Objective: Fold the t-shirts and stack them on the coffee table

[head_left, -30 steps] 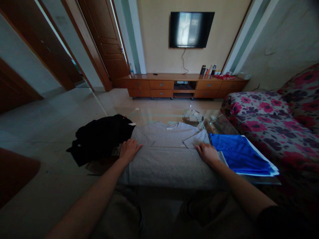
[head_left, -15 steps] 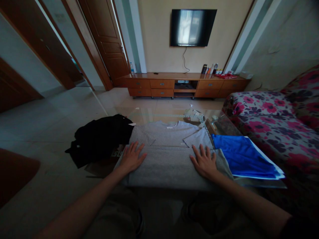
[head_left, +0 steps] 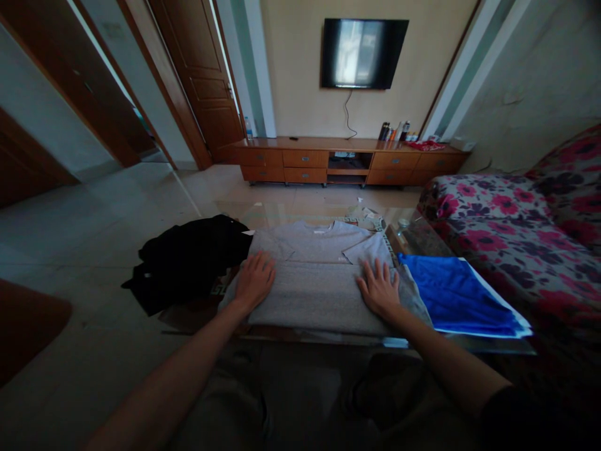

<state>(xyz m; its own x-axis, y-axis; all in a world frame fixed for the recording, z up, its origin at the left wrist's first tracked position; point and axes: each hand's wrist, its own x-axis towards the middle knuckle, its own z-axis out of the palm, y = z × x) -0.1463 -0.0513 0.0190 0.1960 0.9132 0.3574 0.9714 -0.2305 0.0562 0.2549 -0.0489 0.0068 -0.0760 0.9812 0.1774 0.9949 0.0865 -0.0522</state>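
On 1 glass table (head_left: 427, 240), 1 left hand (head_left: 255, 280) and 1 right hand (head_left: 381, 291) lie splayed on 1 grey shirt (head_left: 319, 294).

The single camera (worn on the person's head) looks forward and down across the nearby tabletop (head_left: 425, 239). It faces the far wall (head_left: 295, 75) bearing the television (head_left: 364, 53).

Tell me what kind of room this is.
Most likely a living room in a home: a television hangs on the wall above a long wooden cabinet, a flower-patterned sofa stands on the right, and a glass-topped table bears the clothes.
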